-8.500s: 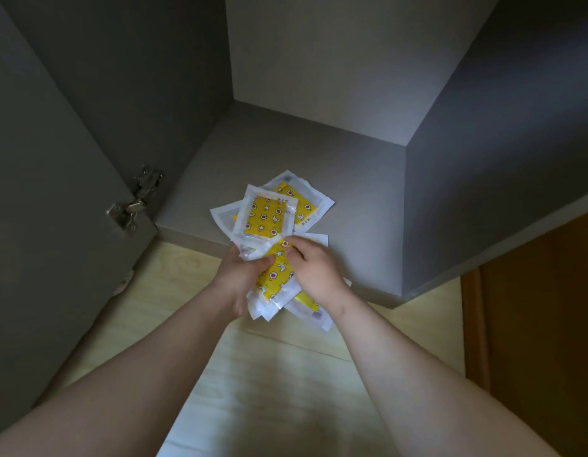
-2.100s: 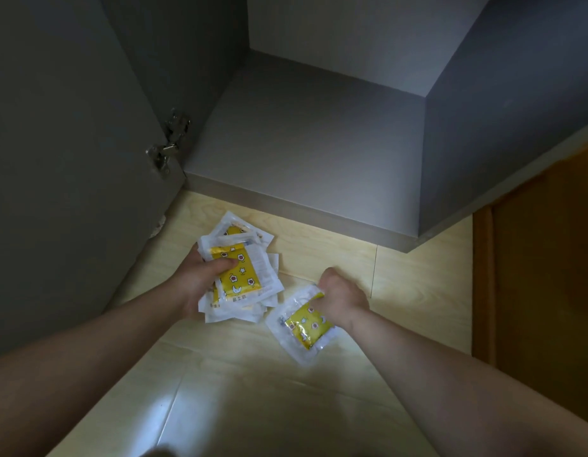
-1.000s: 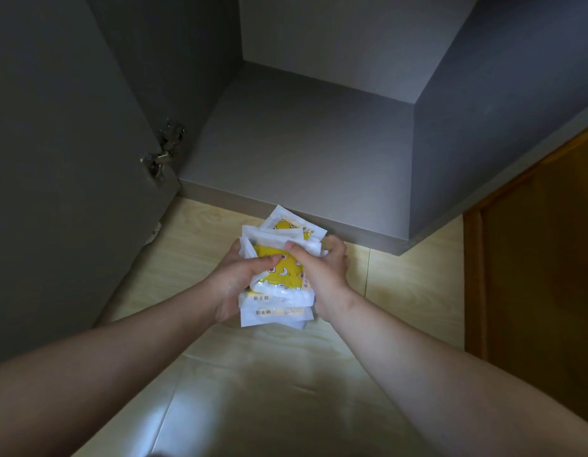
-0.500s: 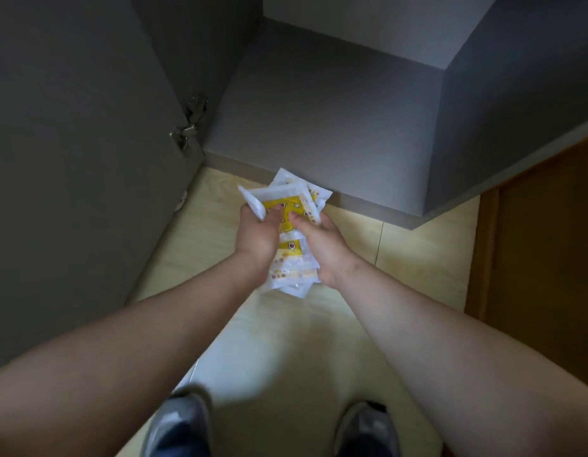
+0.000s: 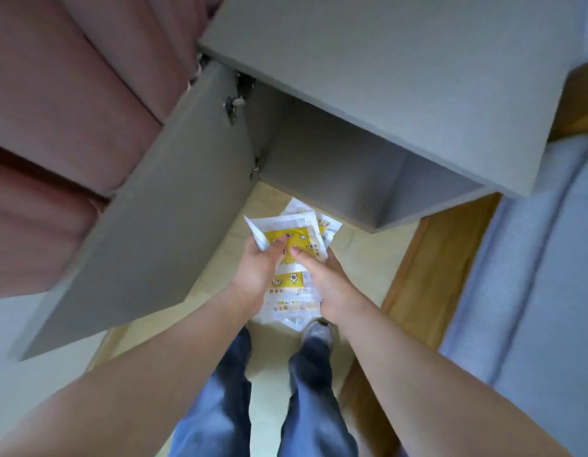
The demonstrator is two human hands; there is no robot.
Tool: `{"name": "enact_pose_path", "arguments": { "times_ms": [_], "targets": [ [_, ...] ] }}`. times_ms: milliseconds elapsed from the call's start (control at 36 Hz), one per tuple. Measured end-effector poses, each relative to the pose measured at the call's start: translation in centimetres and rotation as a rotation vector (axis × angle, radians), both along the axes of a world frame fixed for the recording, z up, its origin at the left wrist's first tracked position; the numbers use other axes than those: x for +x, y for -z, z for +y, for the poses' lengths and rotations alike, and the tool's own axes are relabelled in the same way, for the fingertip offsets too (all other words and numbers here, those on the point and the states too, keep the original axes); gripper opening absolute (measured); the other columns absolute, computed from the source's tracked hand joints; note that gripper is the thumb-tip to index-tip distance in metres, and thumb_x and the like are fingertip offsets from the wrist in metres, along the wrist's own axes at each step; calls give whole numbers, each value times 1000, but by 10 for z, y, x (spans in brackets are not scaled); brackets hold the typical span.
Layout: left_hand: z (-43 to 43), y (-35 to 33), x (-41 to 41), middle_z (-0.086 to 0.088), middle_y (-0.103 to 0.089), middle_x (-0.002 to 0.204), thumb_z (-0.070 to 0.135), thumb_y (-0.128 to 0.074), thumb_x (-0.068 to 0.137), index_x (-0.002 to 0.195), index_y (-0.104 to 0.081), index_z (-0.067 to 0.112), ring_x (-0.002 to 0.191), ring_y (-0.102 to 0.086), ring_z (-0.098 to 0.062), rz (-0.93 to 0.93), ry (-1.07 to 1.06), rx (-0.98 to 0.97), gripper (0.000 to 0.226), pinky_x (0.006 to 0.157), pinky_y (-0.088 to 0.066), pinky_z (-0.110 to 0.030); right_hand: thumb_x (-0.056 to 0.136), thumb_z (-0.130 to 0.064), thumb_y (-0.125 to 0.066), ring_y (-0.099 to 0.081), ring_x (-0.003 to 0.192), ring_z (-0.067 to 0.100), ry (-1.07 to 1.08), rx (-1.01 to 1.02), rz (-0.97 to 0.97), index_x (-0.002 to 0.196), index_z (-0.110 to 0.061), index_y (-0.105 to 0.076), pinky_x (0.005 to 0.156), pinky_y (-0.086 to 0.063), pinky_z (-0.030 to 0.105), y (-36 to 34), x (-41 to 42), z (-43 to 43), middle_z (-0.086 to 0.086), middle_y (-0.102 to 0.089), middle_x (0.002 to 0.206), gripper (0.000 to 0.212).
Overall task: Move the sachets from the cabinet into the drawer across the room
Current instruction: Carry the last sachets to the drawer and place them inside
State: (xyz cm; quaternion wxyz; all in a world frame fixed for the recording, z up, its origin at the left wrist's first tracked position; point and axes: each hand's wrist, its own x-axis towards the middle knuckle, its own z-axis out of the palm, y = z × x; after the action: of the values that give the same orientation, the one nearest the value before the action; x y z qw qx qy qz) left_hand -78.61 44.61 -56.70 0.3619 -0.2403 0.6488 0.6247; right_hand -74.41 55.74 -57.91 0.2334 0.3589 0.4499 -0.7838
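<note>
A stack of several white sachets (image 5: pixel 296 232) with yellow printed panels is held between both hands in front of me, above the floor. My left hand (image 5: pixel 256 272) grips the stack's left side with its thumb on top. My right hand (image 5: pixel 325 278) grips the right side, thumb also on the top sachet. The grey cabinet (image 5: pixel 335 166) stands open just beyond the stack; the part of its inside that shows holds no sachets. The drawer is not in view.
The cabinet's grey door (image 5: pixel 160 206) hangs open on my left. Pink curtain folds (image 5: pixel 65 100) lie behind it. A brown wooden strip (image 5: pixel 428 265) and a grey-blue panel (image 5: pixel 533 258) are on the right. My legs and one shoe (image 5: pixel 317 331) stand on pale wood flooring.
I have risen from a crouch: the cabinet top and curtain now show, my legs are below. Both hands still hold the gathered stack, which has lifted away from the floor.
</note>
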Motion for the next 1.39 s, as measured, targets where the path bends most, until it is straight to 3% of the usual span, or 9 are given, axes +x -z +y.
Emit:
{"name": "enact_pose_path", "arguments": {
  "times_ms": [222, 417, 583, 667, 778, 861, 972, 1222, 1389],
  "targets": [
    [-17, -114, 5, 1, -69, 106, 26, -51, 96, 103, -56, 31, 103, -65, -24, 76, -49, 47, 10, 96, -48, -48, 87, -21, -66, -71, 91, 22, -40, 102, 24, 115, -24, -57, 80, -57, 44, -100, -3, -19, 2, -72, 103, 30],
    [-28, -148, -11, 7, -68, 93, 18, -47, 98, 98, -53, 32, 87, -67, -12, 138, -73, 97, 15, 76, -55, -32, 89, -20, -63, -70, 94, 27, -19, 17, 101, 118, -23, -55, 74, -58, 46, -134, -22, -34, 9, -70, 109, 30],
    [-45, -152, -28, 6, -71, 90, 20, -45, 99, 103, -55, 29, 85, -69, -16, 154, -29, 132, 14, 75, -56, -34, 89, -15, -63, -71, 87, 26, 16, 71, 114, 111, -18, -59, 68, -59, 41, -135, -39, -47, 9, -71, 102, 23],
    [-57, -153, -38, 0, -70, 98, 30, -42, 99, 104, -55, 25, 91, -68, -20, 115, -127, 141, 14, 78, -56, -38, 88, -17, -64, -69, 93, 27, 11, 111, 99, 106, -21, -60, 79, -57, 47, -129, -48, -53, 6, -70, 105, 19],
    [-94, -129, -55, 0, -61, 103, 37, -46, 93, 103, -58, 20, 104, -54, -23, 498, -87, -503, 23, 87, -42, -30, 89, -20, -64, -69, 91, 18, -7, 113, 85, 101, -27, -60, 76, -57, 39, -123, -56, -59, -2, -71, 101, 15],
    [-120, -108, -64, -9, -49, 131, 32, -46, 94, 128, -51, 18, 124, -39, -29, 455, 127, -920, 38, 102, -28, -37, 90, -18, -62, -71, 79, 10, -15, 97, 80, 103, -22, -60, 59, -57, 28, -123, -59, -61, -3, -71, 96, 14],
    [-137, -81, -65, -8, -40, 141, 35, -45, 93, 140, -35, 22, 130, -35, -32, 220, 305, -918, 49, 107, -28, -46, 91, -15, -60, -71, 81, 14, -8, 75, 78, 105, -20, -60, 58, -58, 30, -121, -60, -60, 1, -71, 99, 15],
    [-115, -78, -49, -22, -54, 119, 23, -34, 99, 124, -47, 10, 106, -53, -39, 199, 439, -872, 31, 89, -41, -39, 89, -22, -63, -70, 90, 17, 37, 144, 3, 117, -23, -57, 65, -57, 35, -117, -40, -26, 0, -70, 107, 29],
    [-72, -85, -29, -24, -53, 121, 10, -36, 94, 136, -29, 10, 106, -54, -40, 118, 579, -951, 43, 81, -39, -39, 90, -27, -62, -68, 91, 16, 100, 177, -35, 110, -31, -58, 66, -55, 35, -119, -12, 16, -4, -70, 103, 21]
  ]
}}
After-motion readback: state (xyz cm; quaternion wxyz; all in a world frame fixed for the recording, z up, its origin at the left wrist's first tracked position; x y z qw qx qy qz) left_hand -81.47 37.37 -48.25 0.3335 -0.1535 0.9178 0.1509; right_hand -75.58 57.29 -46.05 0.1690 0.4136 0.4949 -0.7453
